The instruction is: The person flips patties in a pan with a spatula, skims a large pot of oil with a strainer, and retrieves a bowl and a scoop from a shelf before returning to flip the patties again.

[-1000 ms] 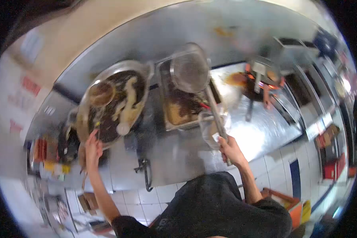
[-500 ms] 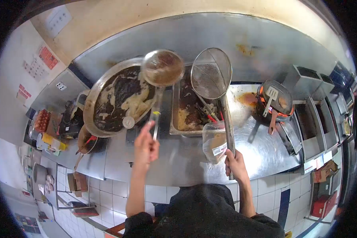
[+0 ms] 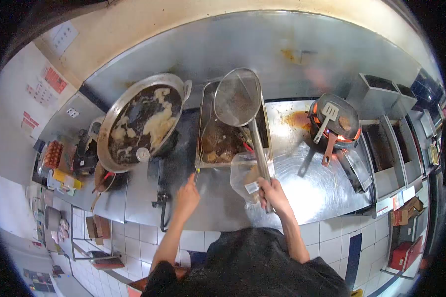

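Mesh strainer (image 3: pixel 238 96) aloft over the back of the metal tray (image 3: pixel 222 165) in the head view, long handle slanting down and rightward into the right hand (image 3: pixel 274 194), fingers wrapped snugly around the lower end. At the tray's front left corner, left hand (image 3: pixel 187 195) nearer, fingers closed on a slim ladle handle (image 3: pixel 198 171), mesh lying ahead and rightward; ladle bowl hard to make out against the dark contents.
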Demonstrator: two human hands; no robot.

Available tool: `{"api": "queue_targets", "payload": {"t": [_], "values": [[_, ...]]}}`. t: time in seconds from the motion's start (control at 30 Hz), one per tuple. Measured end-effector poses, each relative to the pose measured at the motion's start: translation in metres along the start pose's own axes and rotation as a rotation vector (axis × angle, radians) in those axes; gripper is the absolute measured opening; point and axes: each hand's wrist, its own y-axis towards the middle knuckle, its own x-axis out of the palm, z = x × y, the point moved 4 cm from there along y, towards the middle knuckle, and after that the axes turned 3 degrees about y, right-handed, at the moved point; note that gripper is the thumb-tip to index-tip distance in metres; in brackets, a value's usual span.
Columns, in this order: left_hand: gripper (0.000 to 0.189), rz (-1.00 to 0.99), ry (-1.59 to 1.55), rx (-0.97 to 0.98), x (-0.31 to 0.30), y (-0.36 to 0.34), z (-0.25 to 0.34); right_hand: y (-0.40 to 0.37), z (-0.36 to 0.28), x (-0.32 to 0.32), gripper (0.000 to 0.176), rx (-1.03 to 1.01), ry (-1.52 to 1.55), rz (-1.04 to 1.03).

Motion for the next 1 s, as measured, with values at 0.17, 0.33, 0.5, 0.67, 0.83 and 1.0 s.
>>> {"api": "queue_targets", "payload": {"t": [0.17,0.33,0.5,0.67,0.83,1.0], "values": [[0.04,0.158,-0.049,-0.02,-0.003,0.04,0.03,0.038,-0.01,0.04,0.022,0.042,0.34,-0.044],[0.041,0.259,-0.227,0.022,-0.002,0.087,0.061,0.073,0.013,0.077,0.028,0.066,0.551,-0.236],[0.044,-0.051,-0.924,-0.189,0.018,0.151,0.073,0.056,0.032,0.099,0.043,0.203,0.548,-0.317],[0.03,0.362,-0.482,0.105,-0.023,0.128,0.066,-0.011,0.009,0.049,0.037,-0.216,-0.46,-0.415],[0.021,0.647,-0.628,0.047,-0.011,0.032,0.005,0.022,-0.044,0.018,0.045,-1.034,-1.144,0.264],[0.016,0.432,-0.446,-0.349,0.067,-0.097,-0.073,0.103,-0.011,0.032,0.061,-1.148,-1.411,-0.07]]}}
